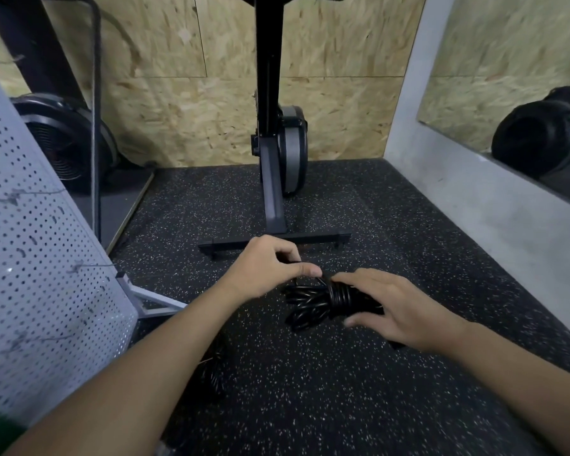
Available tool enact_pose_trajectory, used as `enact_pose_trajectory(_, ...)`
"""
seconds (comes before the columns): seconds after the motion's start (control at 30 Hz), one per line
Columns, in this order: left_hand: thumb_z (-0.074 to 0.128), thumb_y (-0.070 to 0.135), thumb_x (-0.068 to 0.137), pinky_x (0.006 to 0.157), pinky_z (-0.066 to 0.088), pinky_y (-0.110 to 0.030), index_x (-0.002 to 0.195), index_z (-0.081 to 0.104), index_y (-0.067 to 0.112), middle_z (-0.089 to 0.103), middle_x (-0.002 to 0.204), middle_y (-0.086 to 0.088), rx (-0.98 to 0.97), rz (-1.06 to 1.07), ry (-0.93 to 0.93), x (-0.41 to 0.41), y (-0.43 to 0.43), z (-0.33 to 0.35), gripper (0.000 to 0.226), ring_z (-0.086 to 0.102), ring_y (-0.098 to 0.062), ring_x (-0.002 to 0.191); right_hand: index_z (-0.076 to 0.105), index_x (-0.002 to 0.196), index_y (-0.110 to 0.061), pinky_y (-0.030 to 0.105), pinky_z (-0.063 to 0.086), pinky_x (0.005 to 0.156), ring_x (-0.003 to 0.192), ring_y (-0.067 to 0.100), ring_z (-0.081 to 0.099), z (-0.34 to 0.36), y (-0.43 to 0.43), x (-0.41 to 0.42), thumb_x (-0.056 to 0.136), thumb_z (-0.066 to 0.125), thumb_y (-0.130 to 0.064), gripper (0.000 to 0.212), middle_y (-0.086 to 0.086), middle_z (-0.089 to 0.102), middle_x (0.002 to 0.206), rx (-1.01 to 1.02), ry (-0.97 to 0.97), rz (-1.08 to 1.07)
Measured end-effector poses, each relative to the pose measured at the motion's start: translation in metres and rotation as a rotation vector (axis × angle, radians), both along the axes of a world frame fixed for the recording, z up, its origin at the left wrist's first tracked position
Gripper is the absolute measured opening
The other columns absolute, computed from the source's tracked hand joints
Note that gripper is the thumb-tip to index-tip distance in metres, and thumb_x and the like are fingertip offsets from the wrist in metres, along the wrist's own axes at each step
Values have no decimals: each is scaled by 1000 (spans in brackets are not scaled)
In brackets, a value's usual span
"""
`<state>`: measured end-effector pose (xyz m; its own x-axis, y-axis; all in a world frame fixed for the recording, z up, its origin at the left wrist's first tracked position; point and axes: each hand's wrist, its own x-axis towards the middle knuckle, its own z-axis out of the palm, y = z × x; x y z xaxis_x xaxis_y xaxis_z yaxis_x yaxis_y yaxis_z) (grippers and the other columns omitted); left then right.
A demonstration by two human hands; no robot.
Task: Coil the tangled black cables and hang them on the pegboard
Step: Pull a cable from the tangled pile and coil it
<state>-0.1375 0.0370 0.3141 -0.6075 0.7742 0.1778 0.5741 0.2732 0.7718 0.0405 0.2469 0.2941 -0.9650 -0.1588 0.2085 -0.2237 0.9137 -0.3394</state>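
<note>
A coiled black cable hangs bundled above the speckled rubber floor, with several turns wrapped tightly round its middle. My right hand grips the right half of the bundle, fingers curled over it. My left hand pinches the loose cable end between thumb and fingers just left of the wrapped middle. A second black cable lies on the floor under my left forearm, mostly hidden. The white pegboard leans on the left, with a few hooks on it.
An exercise machine with a black post and T-shaped base stands just beyond my hands. A fan wheel sits behind the pegboard. A grey wall with a mirror borders the right. OSB panels form the back wall.
</note>
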Motion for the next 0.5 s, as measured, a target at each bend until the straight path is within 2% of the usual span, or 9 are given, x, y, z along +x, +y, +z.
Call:
enact_pose_trajectory(0.07, 89, 65, 62, 59, 44, -17, 69, 70, 21, 67, 68, 3, 32, 45, 60, -4, 1, -4, 48, 53, -1, 61, 46, 151, -28, 18, 39, 96, 107, -8, 47, 1, 4, -2, 97, 66, -52, 63, -23, 53, 119, 55, -48, 3)
enact_pose_trajectory(0.17, 92, 61, 59, 75, 55, -28, 78, 76, 26, 71, 82, 12, 38, -39, 91, -3, 5, -9, 43, 64, -1, 79, 44, 154, -27, 21, 39, 100, 110, -2, 45, -2, 5, -3, 97, 65, -52, 65, -19, 52, 121, 160, -102, 42)
enact_pose_trajectory(0.23, 88, 59, 67, 81, 57, -37, 80, 82, 30, 76, 84, 12, -47, -122, 14, -2, 6, -10, 33, 68, -4, 83, 45, 154, -25, 17, 37, 100, 112, -2, 45, -3, 3, -2, 98, 65, -51, 65, -21, 51, 122, 154, -87, 66)
enact_pose_trajectory(0.3, 82, 61, 76, 77, 54, -39, 77, 82, 27, 77, 77, 5, -138, -167, -80, -4, 6, -11, 35, 66, -11, 74, 46, 153, -26, 16, 37, 101, 112, -4, 45, -1, 2, 0, 98, 63, -51, 63, -25, 49, 122, 158, -41, 69)
enact_pose_trajectory(0.37, 76, 62, 83, 79, 52, -36, 75, 81, 21, 77, 75, 0, -166, -191, -152, -8, 4, -15, 42, 63, -14, 71, 46, 152, -28, 20, 43, 101, 112, -3, 47, 1, 3, 2, 98, 62, -50, 60, -23, 52, 123, 179, 9, 66)
enact_pose_trajectory(0.43, 73, 59, 86, 92, 53, -39, 76, 81, 16, 79, 79, -2, -176, -229, -238, -11, 1, -17, 45, 69, -13, 77, 46, 151, -28, 25, 49, 99, 110, 1, 50, 1, 5, 2, 99, 61, -47, 58, -18, 57, 125, 202, 55, 88)
enact_pose_trajectory(0.5, 74, 57, 85, 90, 54, -38, 76, 81, 16, 78, 80, -4, -182, -261, -315, -14, -1, -19, 42, 69, -16, 78, 44, 154, -27, 27, 52, 95, 108, 5, 53, 0, 3, 3, 99, 62, -43, 59, -13, 59, 125, 214, 100, 123)
